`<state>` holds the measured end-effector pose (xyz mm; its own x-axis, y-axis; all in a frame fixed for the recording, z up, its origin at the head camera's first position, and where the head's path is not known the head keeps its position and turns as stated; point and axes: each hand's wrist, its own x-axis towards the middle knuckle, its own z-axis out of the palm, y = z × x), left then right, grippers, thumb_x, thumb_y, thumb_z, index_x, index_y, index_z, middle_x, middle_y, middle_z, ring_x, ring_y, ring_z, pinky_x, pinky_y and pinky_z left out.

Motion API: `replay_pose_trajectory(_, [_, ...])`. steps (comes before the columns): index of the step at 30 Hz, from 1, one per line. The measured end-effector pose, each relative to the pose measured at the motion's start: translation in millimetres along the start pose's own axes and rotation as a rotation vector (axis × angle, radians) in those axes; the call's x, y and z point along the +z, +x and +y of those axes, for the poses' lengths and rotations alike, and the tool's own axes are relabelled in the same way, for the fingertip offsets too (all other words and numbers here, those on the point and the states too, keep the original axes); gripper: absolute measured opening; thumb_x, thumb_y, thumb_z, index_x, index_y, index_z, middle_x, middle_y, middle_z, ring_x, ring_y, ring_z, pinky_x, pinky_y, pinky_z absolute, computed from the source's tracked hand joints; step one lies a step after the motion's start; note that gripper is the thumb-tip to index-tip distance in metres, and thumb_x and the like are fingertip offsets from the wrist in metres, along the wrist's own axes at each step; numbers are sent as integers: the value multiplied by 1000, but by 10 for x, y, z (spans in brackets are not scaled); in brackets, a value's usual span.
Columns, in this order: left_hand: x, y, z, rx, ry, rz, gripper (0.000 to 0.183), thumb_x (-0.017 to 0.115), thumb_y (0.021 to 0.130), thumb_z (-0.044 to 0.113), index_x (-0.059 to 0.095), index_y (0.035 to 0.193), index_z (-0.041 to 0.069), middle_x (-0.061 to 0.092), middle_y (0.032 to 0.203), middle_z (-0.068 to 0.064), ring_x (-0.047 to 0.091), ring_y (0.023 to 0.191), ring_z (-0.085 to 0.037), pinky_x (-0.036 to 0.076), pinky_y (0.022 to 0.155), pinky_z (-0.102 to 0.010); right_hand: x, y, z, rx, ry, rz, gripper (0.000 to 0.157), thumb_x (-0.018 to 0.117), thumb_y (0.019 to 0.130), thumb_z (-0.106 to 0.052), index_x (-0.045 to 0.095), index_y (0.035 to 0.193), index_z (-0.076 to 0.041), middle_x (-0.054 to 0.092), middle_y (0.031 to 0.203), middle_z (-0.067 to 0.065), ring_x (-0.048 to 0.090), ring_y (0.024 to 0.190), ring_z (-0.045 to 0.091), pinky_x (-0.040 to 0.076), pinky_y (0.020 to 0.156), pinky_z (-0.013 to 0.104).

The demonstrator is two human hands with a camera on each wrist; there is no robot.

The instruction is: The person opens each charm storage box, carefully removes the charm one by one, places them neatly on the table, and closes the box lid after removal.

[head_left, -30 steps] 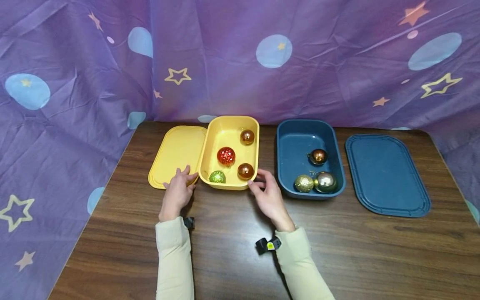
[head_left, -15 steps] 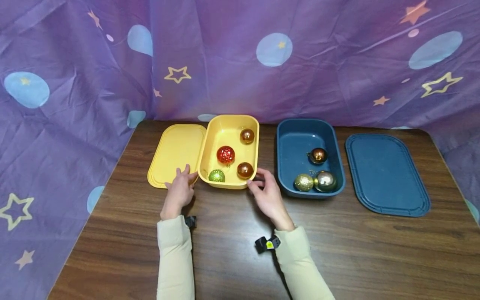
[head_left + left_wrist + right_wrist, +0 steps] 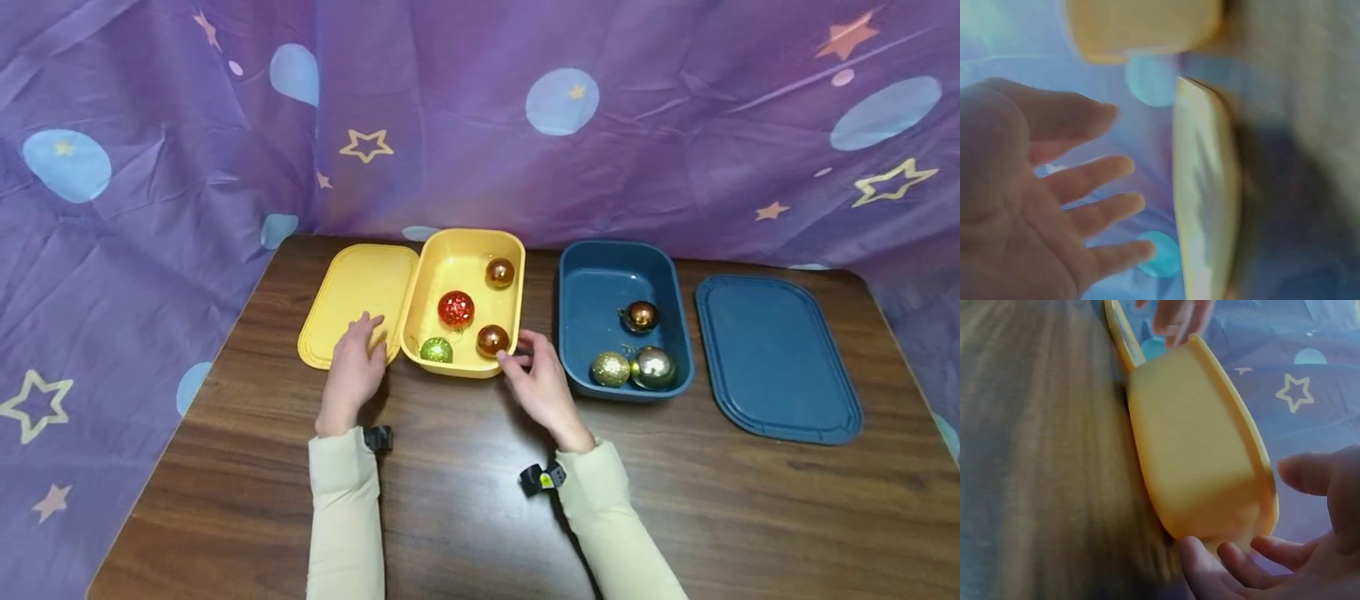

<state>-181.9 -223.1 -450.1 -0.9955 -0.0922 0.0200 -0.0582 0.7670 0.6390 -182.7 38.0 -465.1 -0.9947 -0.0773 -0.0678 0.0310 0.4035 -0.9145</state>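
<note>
A yellow box (image 3: 411,310) on the table holds a red glittery bauble (image 3: 456,309), a green one (image 3: 437,350) and two amber baubles, the nearer amber bauble (image 3: 492,341) close to the front right corner. My right hand (image 3: 542,385) is at that corner; in the right wrist view its thumb and relaxed fingers (image 3: 1235,559) spread around the box's end without gripping it. Over the front of the flat yellow lid (image 3: 363,292) hovers my left hand (image 3: 354,371). The left wrist view shows its fingers (image 3: 1107,212) loosely extended, apart from the lid, holding nothing.
To the right stands a blue box (image 3: 592,296) with a brown bauble (image 3: 641,317), a gold glittery bauble (image 3: 611,368) and a silver one (image 3: 654,367). A blue lid (image 3: 780,358) lies beyond it. A purple star-patterned cloth (image 3: 465,117) hangs behind the table.
My left hand has lifted slightly off the front edge of the yellow lid, its fingers drawing closer together. My right hand's fingers have eased a little from the box corner. Boxes and baubles stay put.
</note>
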Motion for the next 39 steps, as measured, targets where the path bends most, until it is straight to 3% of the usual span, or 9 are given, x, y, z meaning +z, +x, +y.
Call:
replay_pose_trajectory(4, [-15, -4, 165, 75, -110, 125, 37, 55, 94, 11, 56, 130, 0, 53, 137, -22, 47, 130, -36, 34, 111, -47, -15, 33, 15, 7, -22, -8, 56, 62, 93, -25, 41, 137, 4, 51, 130, 22, 63, 104, 29, 53, 83, 38])
replay_pose_trajectory(9, [67, -4, 346, 170, -125, 178, 31, 60, 92, 11, 63, 121, 1, 63, 121, -19, 55, 112, -36, 40, 100, -47, -1, 23, 56, 19, -18, -18, 57, 62, 93, -24, 41, 137, 4, 51, 128, 22, 63, 103, 30, 52, 84, 37])
replay_pose_trajectory(15, [201, -20, 475, 235, 9, 130, 30, 61, 90, 14, 65, 118, 5, 67, 118, -15, 54, 101, -33, 37, 88, -48, 17, 25, 43, 17, -2, -33, 57, 61, 93, -26, 40, 138, 2, 50, 131, 21, 62, 106, 31, 53, 87, 41])
replay_pose_trajectory(21, [294, -35, 560, 241, 64, 81, 33, 62, 90, 18, 64, 121, 9, 65, 122, -10, 54, 106, -31, 26, 96, -54, 12, 50, 21, -9, -20, -34, 57, 61, 93, -25, 41, 138, 3, 51, 129, 22, 62, 105, 31, 52, 87, 42])
replay_pose_trajectory(29, [364, -23, 647, 245, 114, 91, 36, 63, 89, 18, 62, 123, 6, 63, 119, -12, 53, 106, -33, 27, 96, -57, 21, 71, 31, -14, -39, -29, 56, 63, 92, -24, 43, 137, 2, 51, 127, 21, 62, 103, 30, 51, 88, 42])
replay_pose_trajectory(33, [371, 50, 697, 253, 141, 74, 39, 64, 88, 17, 60, 126, 7, 59, 122, -14, 51, 109, -34, 28, 96, -57, 30, 68, 37, -12, -31, -36, 56, 63, 92, -25, 43, 137, 2, 51, 128, 21, 63, 103, 30, 51, 88, 41])
replay_pose_trajectory(39, [403, 256, 766, 253, 156, 0, 41, 56, 91, 5, 56, 131, 10, 48, 142, -13, 42, 129, -34, 34, 98, -54, 35, 75, 50, -8, -17, -43, 56, 63, 91, -25, 43, 137, 2, 51, 128, 22, 62, 103, 31, 52, 88, 42])
